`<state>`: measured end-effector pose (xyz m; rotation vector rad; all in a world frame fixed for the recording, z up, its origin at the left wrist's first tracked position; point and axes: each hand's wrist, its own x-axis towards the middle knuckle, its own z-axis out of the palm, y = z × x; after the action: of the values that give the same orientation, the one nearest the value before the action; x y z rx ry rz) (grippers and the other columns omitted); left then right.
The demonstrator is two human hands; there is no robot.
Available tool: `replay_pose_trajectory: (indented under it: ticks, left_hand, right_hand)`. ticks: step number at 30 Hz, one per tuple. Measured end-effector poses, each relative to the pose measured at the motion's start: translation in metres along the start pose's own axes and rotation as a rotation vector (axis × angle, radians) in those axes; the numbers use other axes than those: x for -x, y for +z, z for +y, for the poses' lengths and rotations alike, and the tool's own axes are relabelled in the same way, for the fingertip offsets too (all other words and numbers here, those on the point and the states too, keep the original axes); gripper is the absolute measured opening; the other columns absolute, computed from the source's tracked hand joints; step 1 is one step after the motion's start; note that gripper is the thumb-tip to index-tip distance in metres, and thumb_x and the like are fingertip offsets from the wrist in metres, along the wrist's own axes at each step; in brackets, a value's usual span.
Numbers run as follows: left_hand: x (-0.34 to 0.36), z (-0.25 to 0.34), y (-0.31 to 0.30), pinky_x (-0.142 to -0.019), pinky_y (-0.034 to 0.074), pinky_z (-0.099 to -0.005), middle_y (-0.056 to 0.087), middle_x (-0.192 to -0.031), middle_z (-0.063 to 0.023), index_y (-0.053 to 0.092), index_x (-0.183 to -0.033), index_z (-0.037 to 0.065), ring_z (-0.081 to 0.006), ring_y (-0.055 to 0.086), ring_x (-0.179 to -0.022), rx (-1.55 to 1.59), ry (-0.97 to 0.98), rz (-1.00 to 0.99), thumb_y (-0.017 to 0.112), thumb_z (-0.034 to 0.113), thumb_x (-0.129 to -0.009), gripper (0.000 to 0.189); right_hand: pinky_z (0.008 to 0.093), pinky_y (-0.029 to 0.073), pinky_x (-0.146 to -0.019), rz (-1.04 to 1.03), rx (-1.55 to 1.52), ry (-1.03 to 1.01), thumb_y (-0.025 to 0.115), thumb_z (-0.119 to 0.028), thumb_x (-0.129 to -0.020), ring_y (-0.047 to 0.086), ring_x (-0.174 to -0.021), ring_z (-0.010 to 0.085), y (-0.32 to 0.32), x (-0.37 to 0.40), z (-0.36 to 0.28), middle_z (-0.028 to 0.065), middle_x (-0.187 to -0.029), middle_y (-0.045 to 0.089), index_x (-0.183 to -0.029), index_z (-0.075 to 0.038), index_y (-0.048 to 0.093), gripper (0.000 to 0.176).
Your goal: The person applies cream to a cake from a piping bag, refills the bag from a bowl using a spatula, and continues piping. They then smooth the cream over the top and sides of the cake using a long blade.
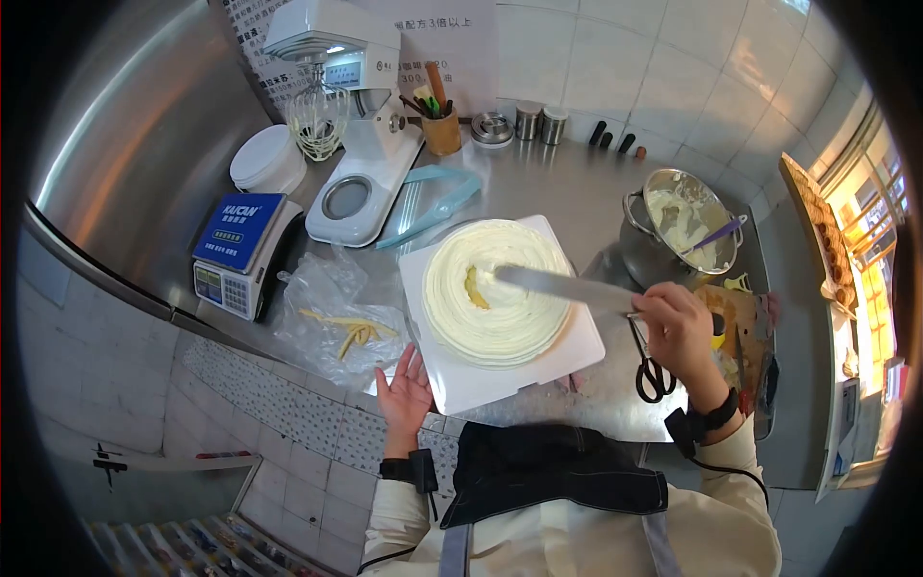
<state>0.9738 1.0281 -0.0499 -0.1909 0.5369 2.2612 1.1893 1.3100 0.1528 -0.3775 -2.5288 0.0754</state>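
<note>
A round cake [495, 332] covered in pale cream sits on a white square board [461, 385]. Cream lies in rings on its top, and a small yellow patch shows bare near the middle. My right hand [678, 332] grips a long icing spatula [577, 288], its blade reaching across the cake to the centre with cream at the tip. My left hand [405, 392] is open, palm up, beside the board's near left edge. Just left of it, yellow cake strips [356, 332] lie on a crumpled clear plastic bag [312, 300].
A steel pot [649, 240] of cream with a purple spatula [716, 234] stands right. Black scissors [654, 375] lie near my right wrist. A stand mixer [361, 163], digital scale [240, 250], light-blue plastic piece [433, 202] and tool cup [441, 133] stand behind and left.
</note>
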Motion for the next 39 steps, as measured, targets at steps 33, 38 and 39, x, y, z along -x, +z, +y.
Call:
replay_pose_trajectory:
  ticks: [33,38,39]
  left_hand:
    - [-0.013,-0.008,0.021,-0.083,0.042,-0.0461,0.049,-0.118,-0.013,0.038,-0.123,0.009,-0.0276,0.056,-0.09,-0.186,-0.441,-0.024,0.027,0.061,-0.085,0.066]
    - [-0.022,0.007,0.009,-0.088,0.041,-0.0468,0.04,-0.129,-0.0165,0.032,-0.13,0.006,-0.0309,0.047,-0.111,-0.021,-0.363,0.09,0.026,0.06,-0.085,0.07]
    - [-0.037,0.017,-0.033,-0.084,0.041,-0.0407,0.05,-0.114,-0.0112,0.037,-0.124,0.006,-0.0232,0.05,-0.097,0.029,-0.305,-0.343,0.029,0.061,-0.085,0.068]
  right_hand:
    - [0.0308,0.045,-0.056,0.021,-0.08,0.203,0.066,-0.001,-0.063,0.057,-0.066,0.0233,0.026,0.027,0.008,0.005,-0.075,0.058,-0.078,-0.007,0.062,0.017]
    - [0.0309,0.045,-0.057,-0.071,-0.231,0.217,0.066,0.0,-0.064,0.057,-0.066,0.0236,0.027,0.03,0.003,0.0053,-0.076,0.058,-0.079,-0.007,0.062,0.017]
    - [0.0308,0.045,-0.057,-0.047,-0.181,0.15,0.066,-0.001,-0.064,0.057,-0.066,0.0236,0.027,0.028,0.001,0.0052,-0.077,0.058,-0.08,-0.007,0.062,0.018]
